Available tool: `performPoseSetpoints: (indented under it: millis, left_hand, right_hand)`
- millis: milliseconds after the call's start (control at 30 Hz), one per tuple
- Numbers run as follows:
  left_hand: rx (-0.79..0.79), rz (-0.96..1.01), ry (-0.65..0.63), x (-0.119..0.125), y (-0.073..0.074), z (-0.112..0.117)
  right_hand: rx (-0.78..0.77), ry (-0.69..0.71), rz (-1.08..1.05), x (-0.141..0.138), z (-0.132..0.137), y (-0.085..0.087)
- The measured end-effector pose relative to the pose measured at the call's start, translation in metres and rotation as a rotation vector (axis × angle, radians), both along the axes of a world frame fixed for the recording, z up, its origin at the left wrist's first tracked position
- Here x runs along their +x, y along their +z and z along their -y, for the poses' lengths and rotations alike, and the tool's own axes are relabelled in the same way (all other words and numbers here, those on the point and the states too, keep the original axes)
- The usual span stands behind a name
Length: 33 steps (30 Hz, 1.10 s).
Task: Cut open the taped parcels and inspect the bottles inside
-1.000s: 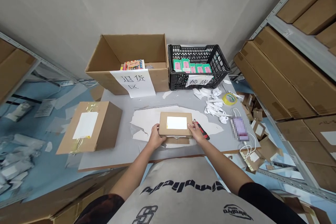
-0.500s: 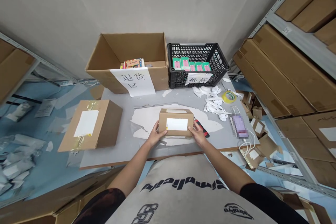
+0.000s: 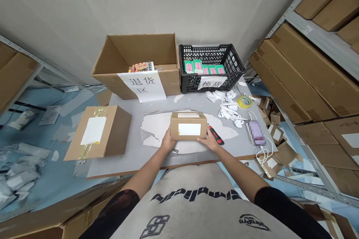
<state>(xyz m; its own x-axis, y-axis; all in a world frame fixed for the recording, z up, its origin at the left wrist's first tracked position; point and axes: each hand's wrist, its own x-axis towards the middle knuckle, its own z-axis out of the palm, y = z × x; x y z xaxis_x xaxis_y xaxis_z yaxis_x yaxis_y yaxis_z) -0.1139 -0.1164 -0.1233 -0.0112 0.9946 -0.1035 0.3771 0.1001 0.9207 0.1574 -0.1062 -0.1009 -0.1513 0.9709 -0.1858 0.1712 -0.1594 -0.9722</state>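
Note:
A small brown cardboard box (image 3: 174, 130) with a white label on its front is held between my two hands, near the front of the table. My left hand (image 3: 168, 140) grips its left lower side. On the right lower corner, my right hand (image 3: 209, 140) is closed on the box, its thumb along the front edge. Some of my fingers are hidden behind the box. Just right of my right hand lies a red and black utility knife (image 3: 215, 135). Torn white paper (image 3: 153, 125) spreads over the table under and around the box.
A taped carton (image 3: 117, 134) sits at the table's left. Behind stand a large open carton (image 3: 171, 84) and a black crate (image 3: 190, 86) holding green-and-pink boxes. Crumpled paper (image 3: 228, 110), a tape roll (image 3: 245, 101) and a cabled phone (image 3: 255, 132) lie right. Shelves (image 3: 305, 31) flank the table.
Both hands have tipped the small box, so its front face stands more upright. My left fingers have shifted back along its side, and my right thumb now lies lower on the front.

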Motion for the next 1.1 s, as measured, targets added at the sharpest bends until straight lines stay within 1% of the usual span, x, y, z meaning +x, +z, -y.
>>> performPoseSetpoints:
  millis: [100,167,267,367,433,500,567,600,667,733,800,900,933,967,1033,1100]
  left_hand:
    - [-0.005,-0.111,0.024,0.000,-0.010,0.005]
    - [-0.001,-0.139,0.002,-0.001,-0.016,0.014]
    - [-0.004,-0.165,-0.044,-0.001,-0.021,0.028]
    - [-0.015,-0.192,-0.044,0.000,-0.022,0.036]
    - [-0.002,-0.185,-0.052,-0.002,-0.019,0.037]
    - [0.005,-0.129,-0.096,-0.007,-0.011,0.037]
    - [-0.039,0.002,-0.145,-0.014,0.000,0.035]
    - [-0.085,0.090,-0.147,-0.016,0.006,0.033]
    - [-0.191,0.265,-0.097,-0.018,0.019,0.030]
    - [-0.241,0.365,-0.013,-0.014,0.029,0.026]
    - [-0.232,0.385,0.030,-0.007,0.035,0.024]
    - [-0.207,0.368,0.016,0.000,0.039,0.023]
    - [-0.201,0.367,0.003,0.000,0.040,0.022]
    - [-0.195,0.366,-0.015,-0.001,0.041,0.020]
    - [-0.185,0.360,-0.058,-0.004,0.041,0.011]
    - [-0.179,0.351,-0.108,-0.007,0.042,-0.006]
  right_hand:
    - [0.085,0.014,0.113,0.002,0.000,-0.006]
    - [0.093,-0.008,0.213,0.003,0.006,-0.015]
    - [0.015,-0.064,0.378,0.001,0.019,-0.030]
    - [-0.042,-0.099,0.501,-0.002,0.030,-0.044]
    - [-0.022,-0.102,0.548,-0.003,0.034,-0.050]
    - [0.019,-0.098,0.576,-0.002,0.036,-0.055]
    - [0.055,-0.090,0.592,-0.002,0.037,-0.058]
    - [0.071,-0.084,0.594,-0.001,0.038,-0.059]
    - [0.097,-0.064,0.587,-0.001,0.039,-0.058]
    - [0.102,-0.031,0.561,0.002,0.041,-0.053]
    - [0.075,0.042,0.486,0.009,0.040,-0.041]
    - [-0.070,0.232,0.267,0.027,0.028,-0.013]
    - [-0.132,0.267,0.200,0.033,0.020,-0.003]
    - [-0.169,0.245,0.160,0.038,0.012,0.008]
    - [-0.169,0.177,0.141,0.041,-0.005,0.025]
    - [-0.160,0.165,0.170,0.036,-0.017,0.037]
